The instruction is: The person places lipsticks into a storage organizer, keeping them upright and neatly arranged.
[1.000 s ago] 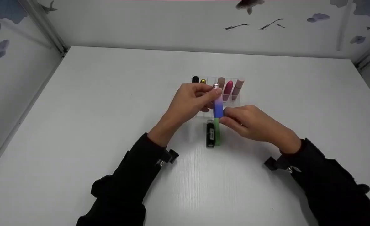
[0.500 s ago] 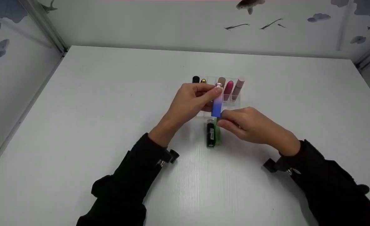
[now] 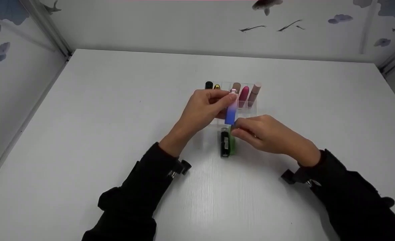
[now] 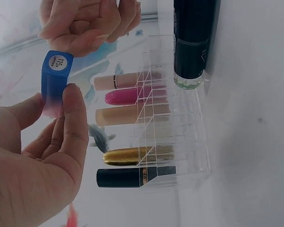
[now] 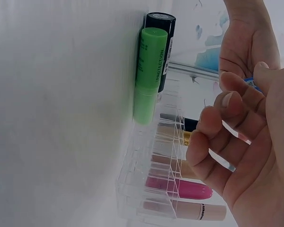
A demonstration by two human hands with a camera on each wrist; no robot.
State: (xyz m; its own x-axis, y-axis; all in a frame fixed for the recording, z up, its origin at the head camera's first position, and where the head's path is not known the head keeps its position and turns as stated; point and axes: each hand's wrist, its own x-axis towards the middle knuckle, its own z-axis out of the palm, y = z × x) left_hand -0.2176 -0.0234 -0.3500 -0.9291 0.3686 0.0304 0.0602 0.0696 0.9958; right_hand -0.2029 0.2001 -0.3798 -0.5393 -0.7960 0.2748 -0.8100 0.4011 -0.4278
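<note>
My left hand (image 3: 202, 107) pinches a lipstick (image 3: 231, 112) between thumb and fingers. The tube fades from pink to blue, with a clear knob at its top. In the left wrist view its blue end faces the camera, with a round white label (image 4: 58, 63). At that end my right hand (image 3: 266, 134) has its fingers loosely bent, fingertips close by the blue tube. Below both hands, a green stick tube (image 5: 152, 61) lies on the table beside a black tube (image 3: 225, 144) with a clear end.
Behind the hands stands a clear compartment rack (image 4: 194, 127). It holds a black tube (image 4: 118, 178), a gold tube (image 4: 123, 156), a beige tube (image 4: 118, 115), a magenta tube (image 4: 120, 96) and a pale pink tube (image 4: 104, 82). Patterned panels (image 3: 184, 26) border the white table (image 3: 117, 93).
The lipstick's blue end has swung slightly left, while my right hand has shifted a little left and down along with it. My left hand keeps its pinch.
</note>
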